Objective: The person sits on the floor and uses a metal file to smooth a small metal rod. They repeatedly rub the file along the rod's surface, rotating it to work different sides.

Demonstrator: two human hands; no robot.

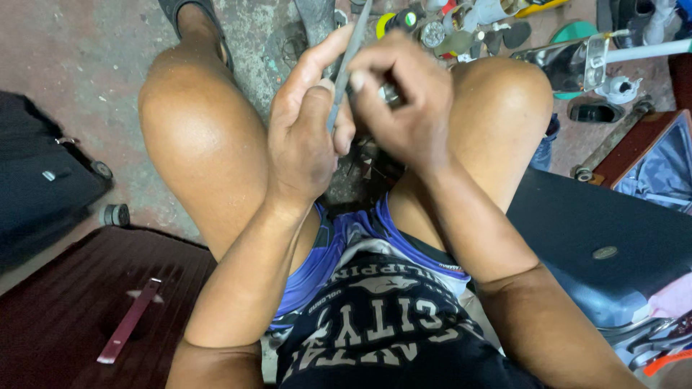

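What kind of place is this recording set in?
Probably an informal luggage repair workshop, worked from the floor. The left hand and right hand hold a thin metal tool above a stained concrete floor, with suitcases around and small parts scattered ahead.

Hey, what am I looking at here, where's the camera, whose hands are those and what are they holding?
There is no machine here: a camera worn on a person's head looks down at their own lap as they sit with knees apart over a concrete floor. The left hand and right hand meet between the knees, together gripping a thin grey metal strip; a small shiny part sits under the right fingers, too hidden to name. Around them lie a dark red suitcase, a black suitcase and small clutter ahead.
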